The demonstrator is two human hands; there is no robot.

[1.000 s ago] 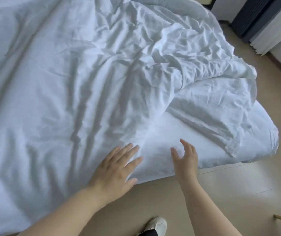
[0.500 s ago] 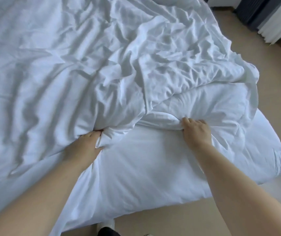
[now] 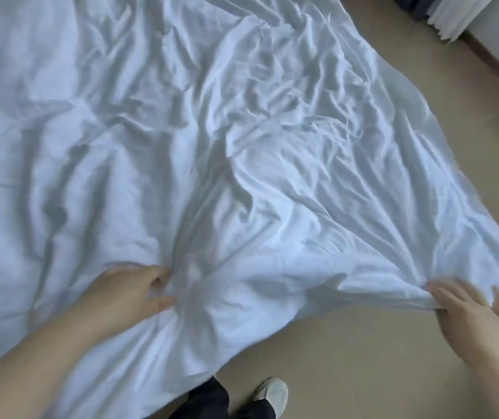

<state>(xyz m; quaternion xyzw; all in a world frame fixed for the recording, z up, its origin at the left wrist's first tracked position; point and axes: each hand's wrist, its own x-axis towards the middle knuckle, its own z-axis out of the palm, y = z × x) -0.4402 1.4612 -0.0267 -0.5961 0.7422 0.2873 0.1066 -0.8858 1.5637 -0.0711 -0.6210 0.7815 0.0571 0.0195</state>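
A white duvet (image 3: pixel 242 146) lay rumpled across most of the view, its near edge hanging over a beige floor (image 3: pixel 348 358). The person's left hand (image 3: pixel 133 290) sat at the duvet's near edge, left of its middle. Its fingers were curled tightly into a bunch of fabric, and deep creases fanned out from that grip. The right hand (image 3: pixel 468 309) was at the duvet's near right corner, well apart from the left, holding that corner above the floor. Motion blur softened this hand, but it seemed to pinch the hem between thumb and fingers, with taut folds running up the cloth from the hold. Between the two hands the duvet's edge sagged in a shallow curve. Below the duvet's near edge, a dark trouser leg (image 3: pixel 208 400) and a white shoe (image 3: pixel 272 394) stood on the floor. Beyond the duvet's far right side, a pleated white curtain (image 3: pixel 450 16) hung beside a wall.
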